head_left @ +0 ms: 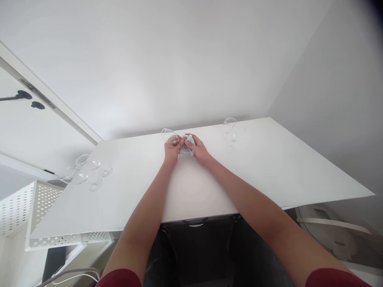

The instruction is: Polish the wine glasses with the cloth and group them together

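Note:
Near the back middle of the white table (pixel 197 187), my left hand (pixel 172 148) is closed round a clear wine glass (pixel 168 131), whose bowl points to the left. My right hand (pixel 199 149) is closed on a light grey cloth (pixel 186 150), right beside my left hand. The cloth lies between both hands, around the foot end of the glass, which is hidden. Another clear wine glass (pixel 233 137) stands at the back, right of my hands. At the table's left edge are two more wine glasses (pixel 95 164), close to each other.
A white wall (pixel 179 67) rises behind the table. At the left are a door with a black handle (pixel 23 95) and a white perforated rack (pixel 44 199). Below the front edge sits a dark chair (pixel 203 251); under the right side is a greyish bag-like object (pixel 332 231).

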The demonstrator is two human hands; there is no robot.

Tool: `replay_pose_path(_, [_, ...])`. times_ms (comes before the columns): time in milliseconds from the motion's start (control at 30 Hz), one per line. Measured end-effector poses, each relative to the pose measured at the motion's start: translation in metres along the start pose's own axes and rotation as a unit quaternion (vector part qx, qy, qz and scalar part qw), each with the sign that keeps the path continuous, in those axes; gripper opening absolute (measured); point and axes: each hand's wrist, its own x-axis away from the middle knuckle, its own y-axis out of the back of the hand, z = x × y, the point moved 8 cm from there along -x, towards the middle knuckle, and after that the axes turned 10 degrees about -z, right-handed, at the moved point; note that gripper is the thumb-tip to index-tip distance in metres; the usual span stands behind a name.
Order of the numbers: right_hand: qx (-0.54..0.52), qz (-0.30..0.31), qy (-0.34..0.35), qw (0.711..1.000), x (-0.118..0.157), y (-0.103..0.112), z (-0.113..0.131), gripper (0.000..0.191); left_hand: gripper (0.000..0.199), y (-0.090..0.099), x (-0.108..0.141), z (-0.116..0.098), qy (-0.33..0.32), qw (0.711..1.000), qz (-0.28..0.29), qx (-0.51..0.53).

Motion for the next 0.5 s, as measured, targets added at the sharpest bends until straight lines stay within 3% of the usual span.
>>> replay_pose_path(100, [0.048, -0.033, 0.059, 0.997, -0.002, 0.008, 0.005, 0.048, 0.045, -0.003, 0.002, -0.003, -0.013, 1.0, 0.015, -0.019])
replay_pose_path(267, [-0.062, -0.112, 0.068, 0.989, -0.009, 0.028, 0.014, 0.049, 0.044, -0.017, 0.006, 0.007, 0.018, 0.995, 0.095, -0.033])
replay_pose_path(400, [-0.08, -0.049, -0.038, 0.995, -0.01, 0.017, 0.006, 0.058, 0.046, -0.037, 0.022, 0.019, 0.085, 0.966, 0.238, -0.059])
replay_pose_path(500, [-0.075, -0.03, -0.051, 0.995, -0.006, 0.015, 0.009, 0.061, 0.046, -0.041, 0.03, 0.017, 0.114, 0.954, 0.273, -0.046])
